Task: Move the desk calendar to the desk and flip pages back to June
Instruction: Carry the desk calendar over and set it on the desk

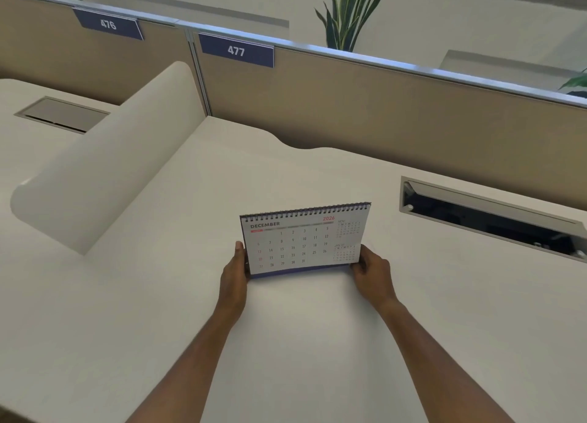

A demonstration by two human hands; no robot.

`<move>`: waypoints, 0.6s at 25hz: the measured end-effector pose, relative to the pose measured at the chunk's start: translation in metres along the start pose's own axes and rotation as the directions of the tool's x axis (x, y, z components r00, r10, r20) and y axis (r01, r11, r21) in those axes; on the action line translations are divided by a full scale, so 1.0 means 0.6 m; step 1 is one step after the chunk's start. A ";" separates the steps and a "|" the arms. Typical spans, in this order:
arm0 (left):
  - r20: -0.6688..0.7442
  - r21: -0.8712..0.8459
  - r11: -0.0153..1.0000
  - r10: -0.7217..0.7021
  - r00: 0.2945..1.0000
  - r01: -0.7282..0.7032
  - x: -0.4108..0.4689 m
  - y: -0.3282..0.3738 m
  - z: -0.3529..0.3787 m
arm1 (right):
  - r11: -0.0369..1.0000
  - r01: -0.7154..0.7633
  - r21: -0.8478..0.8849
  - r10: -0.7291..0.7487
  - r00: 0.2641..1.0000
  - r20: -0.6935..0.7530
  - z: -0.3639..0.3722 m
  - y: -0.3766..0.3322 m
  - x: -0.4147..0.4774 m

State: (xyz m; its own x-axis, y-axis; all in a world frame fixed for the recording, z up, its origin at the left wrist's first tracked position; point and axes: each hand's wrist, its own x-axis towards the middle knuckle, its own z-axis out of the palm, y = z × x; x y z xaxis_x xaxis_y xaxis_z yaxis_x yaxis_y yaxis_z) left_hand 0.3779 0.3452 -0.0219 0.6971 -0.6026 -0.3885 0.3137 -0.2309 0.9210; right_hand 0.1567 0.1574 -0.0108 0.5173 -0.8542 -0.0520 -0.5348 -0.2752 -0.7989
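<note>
On the desk, left hand and right hand clasp the desk calendar; December showing.

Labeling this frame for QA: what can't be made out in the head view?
- Desk calendar back and stand: hidden behind the December page.
- Whether its base rests on the desk: cannot tell.
- Mini month grids on the page's right: too small to read.
- Left hand and right hand fingers: partly behind the calendar's edges.
- Open cable tray contents: dark, cut off by the right edge.
</note>
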 end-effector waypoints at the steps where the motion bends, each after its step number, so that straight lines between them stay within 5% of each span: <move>1: 0.010 0.023 1.000 0.010 1.000 -0.010 0.000 0.001 0.001 | 1.000 -0.007 0.008 0.007 1.000 0.009 0.000 -0.001 0.000; 15: 0.044 -0.028 0.999 0.024 0.999 -0.023 0.017 0.025 0.005 | 0.994 -0.091 -0.066 0.096 0.992 0.079 0.006 -0.013 0.021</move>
State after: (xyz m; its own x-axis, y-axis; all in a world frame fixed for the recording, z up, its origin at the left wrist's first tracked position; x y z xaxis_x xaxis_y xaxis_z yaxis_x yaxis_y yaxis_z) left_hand 0.3877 0.3332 -0.0120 0.6755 -0.6412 -0.3642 0.3157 -0.1950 0.9286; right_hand 0.1696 0.1502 -0.0075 0.5146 -0.8392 -0.1756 -0.6228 -0.2251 -0.7493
